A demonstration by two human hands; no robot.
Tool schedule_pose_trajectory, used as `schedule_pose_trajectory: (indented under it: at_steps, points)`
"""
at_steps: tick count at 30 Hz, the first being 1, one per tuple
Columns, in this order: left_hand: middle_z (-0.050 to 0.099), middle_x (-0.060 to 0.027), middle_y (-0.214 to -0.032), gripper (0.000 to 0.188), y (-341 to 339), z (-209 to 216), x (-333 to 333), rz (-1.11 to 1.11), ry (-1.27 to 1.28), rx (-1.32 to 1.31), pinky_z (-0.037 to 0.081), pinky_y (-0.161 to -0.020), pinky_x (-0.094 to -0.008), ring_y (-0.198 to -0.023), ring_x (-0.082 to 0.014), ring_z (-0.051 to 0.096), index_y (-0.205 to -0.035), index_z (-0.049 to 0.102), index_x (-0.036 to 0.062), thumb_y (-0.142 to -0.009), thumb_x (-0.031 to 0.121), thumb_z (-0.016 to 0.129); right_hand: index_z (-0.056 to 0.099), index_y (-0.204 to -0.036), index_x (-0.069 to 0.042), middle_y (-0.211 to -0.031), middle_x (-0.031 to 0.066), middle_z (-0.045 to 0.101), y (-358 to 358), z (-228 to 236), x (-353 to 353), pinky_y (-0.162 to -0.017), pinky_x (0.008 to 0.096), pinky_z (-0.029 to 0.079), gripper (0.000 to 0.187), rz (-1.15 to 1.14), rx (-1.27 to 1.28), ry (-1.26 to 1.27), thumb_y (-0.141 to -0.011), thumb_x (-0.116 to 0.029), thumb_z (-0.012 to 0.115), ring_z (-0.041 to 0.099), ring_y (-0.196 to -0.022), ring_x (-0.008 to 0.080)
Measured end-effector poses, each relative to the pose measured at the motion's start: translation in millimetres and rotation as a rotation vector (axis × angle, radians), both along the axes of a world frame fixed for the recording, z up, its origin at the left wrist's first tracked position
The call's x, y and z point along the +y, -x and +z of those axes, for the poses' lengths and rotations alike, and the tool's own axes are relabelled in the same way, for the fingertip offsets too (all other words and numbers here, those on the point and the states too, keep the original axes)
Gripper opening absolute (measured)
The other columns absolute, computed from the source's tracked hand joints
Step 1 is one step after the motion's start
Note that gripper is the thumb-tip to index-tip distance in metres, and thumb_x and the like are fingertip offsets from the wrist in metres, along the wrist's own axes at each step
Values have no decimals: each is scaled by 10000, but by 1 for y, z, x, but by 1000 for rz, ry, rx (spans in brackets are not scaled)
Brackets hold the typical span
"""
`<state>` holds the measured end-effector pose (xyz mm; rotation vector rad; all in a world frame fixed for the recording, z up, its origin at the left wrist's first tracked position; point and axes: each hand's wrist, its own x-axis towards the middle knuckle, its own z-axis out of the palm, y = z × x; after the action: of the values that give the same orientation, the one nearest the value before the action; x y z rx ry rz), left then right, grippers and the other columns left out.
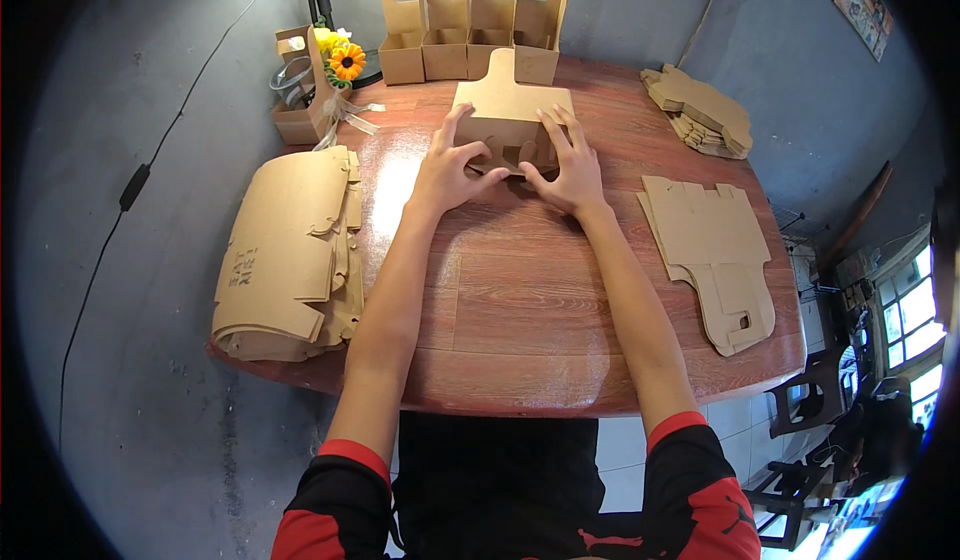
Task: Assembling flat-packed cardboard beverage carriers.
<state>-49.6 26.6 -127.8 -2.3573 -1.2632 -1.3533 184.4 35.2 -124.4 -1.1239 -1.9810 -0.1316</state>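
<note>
Head view. Nearest: red-and-black sleeves (335,500), bare forearms (385,310) running up over the near edge of the wood-look surface (530,330). To the right, a flat cut-out stack (708,250) of brown card, handle slot toward the near side. To the left, a thick curled card pile (280,250), dark marks on its top sheet, notched edges facing inward.

Farther in, at mid-surface: left hand (448,168) half curled, thumb bent in toward the lower front, fingertips on the left edge of a part-folded carton (513,102); has hold of that side. Right hand (570,168) likewise half curled, fingertips along the right upper edge, thumb at the lower front; grips that side. Carton sits between the two hands and just beyond the thumbs, touching both; its broad panel is uppermost, rounded tab pointing away, front wall showing a dark opening. Contents of this one cannot be told.

Beyond, right: a smaller flat stack (700,112), pieces fanned unevenly. Far left: a handled carton (295,120) with a clear ring-shaped item in it; orange and yellow flowers (346,63) against its right side. Farthest: row of four cartons (470,58), upright, side by side, tall slotted backs, low open compartments, interiors partly hidden by front walls
</note>
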Motion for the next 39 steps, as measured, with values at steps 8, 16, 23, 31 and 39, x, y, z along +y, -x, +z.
schedule_pose_trajectory:
  at_steps: [8,16,23,31,39]
  points:
    - [413,-191,-1521,248,-4,-2,2,17,12,-14,490,-1047,-500,-1312,-436,515,-927,742,99,-865,333,792,417,-1538,-225,-1579,93,362,2,-5,3,-1063,522,467,977,-25,-5,25,-703,-411,889,474,-1393,346]
    - [401,-204,-1505,262,-3,6,-3,-39,70,33,477,-1067,-502,-1356,-438,480,-1123,642,114,-871,70,701,487,-1482,-221,-1544,81,420,-3,-7,7,-1055,498,479,773,-35,71,-12,-793,-260,835,524,-1344,336]
    - [429,-87,-1511,401,4,5,2,-10,101,-23,557,-992,-453,-1189,-360,620,-1095,612,99,-762,-75,754,521,-1428,-198,-1506,94,451,-2,-4,7,-1052,482,501,700,-5,119,-11,-796,-210,823,516,-1347,350]
    - [452,-90,-1521,385,7,11,1,-65,136,-45,570,-993,-436,-1192,-334,641,-1076,609,65,-756,-102,745,528,-1422,-210,-1509,82,451,-7,-6,11,-1027,482,502,679,0,122,-28,-805,-230,811,533,-1327,339]
    - [526,-174,-1497,269,6,1,7,-59,29,-119,571,-973,-448,-1197,-401,641,-1116,668,62,-870,-48,676,502,-1444,-214,-1518,88,435,-13,-5,13,-1048,477,513,705,-17,192,-47,-814,-201,819,499,-1365,345]
